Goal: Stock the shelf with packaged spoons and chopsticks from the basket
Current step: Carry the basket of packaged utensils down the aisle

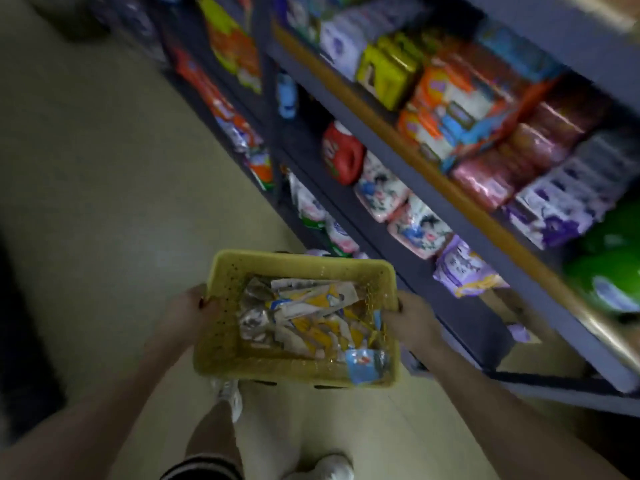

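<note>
Dimly lit throughout, with a soft pale sheen on the floor [114, 216] at left. Heavily motion-blurred across the shelf [433, 174], most at the upper right, labels unreadable. Somewhat sharper around the basket [298, 261]. Darkened toward the left edge and bowed by wide-angle distortion.

A: How is the basket [221, 355] being shown?
B: In yellow, dotted with holes; yellow-and-white packets [311, 313] are being seen inside.
A: And the shelf [381, 147]?
B: Dark blue-grey; a red jug [341, 154] is being displayed.
</note>
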Demonstrator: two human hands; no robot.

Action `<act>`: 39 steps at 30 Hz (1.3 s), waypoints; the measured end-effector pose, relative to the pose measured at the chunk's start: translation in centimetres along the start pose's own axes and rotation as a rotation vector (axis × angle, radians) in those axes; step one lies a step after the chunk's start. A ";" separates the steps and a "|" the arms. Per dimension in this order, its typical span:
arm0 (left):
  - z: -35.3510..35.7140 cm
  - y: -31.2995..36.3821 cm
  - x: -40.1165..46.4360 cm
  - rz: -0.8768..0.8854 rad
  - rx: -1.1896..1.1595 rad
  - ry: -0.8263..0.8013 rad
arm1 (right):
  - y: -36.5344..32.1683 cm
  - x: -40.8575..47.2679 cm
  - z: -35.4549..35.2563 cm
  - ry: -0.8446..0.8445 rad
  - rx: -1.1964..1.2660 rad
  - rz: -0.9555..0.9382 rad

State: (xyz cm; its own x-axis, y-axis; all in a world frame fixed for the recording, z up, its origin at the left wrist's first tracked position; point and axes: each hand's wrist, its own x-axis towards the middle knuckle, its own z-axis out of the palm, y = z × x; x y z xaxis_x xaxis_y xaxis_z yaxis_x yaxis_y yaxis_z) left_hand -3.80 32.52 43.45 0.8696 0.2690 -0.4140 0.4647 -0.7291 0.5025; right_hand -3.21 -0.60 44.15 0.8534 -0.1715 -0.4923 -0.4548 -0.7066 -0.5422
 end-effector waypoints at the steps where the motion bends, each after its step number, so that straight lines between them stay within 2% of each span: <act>1: -2.3 -0.7 0.6 -0.007 -0.027 0.018 | -3.0 0.6 0.2 -0.012 -0.003 -0.040; 8: -17.7 -6.9 9.1 -0.099 -0.081 0.056 | -25.3 5.2 4.8 -0.023 -0.021 -0.172; 16: -32.7 -11.9 21.9 -0.174 -0.154 0.150 | -46.7 14.6 10.7 -0.115 -0.112 -0.323; 22: -41.1 -12.8 35.0 -0.213 -0.203 0.241 | -60.1 26.4 15.0 -0.123 -0.132 -0.379; 27: -49.3 -12.7 46.0 -0.321 -0.251 0.287 | -74.0 36.8 17.9 -0.193 -0.181 -0.445; 32: -57.7 -13.5 55.7 -0.340 -0.322 0.370 | -88.2 44.1 21.3 -0.191 -0.172 -0.516; 39: -68.1 -18.7 72.0 -0.398 -0.401 0.436 | -107.4 55.1 29.0 -0.229 -0.163 -0.561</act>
State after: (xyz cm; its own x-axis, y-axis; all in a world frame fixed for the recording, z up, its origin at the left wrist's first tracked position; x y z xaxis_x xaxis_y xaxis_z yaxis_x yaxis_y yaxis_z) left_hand 61.47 108.38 55.95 0.5700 0.7546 -0.3251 0.7134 -0.2582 0.6515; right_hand 85.33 85.74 55.52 0.8663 0.3944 -0.3065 0.1065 -0.7453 -0.6581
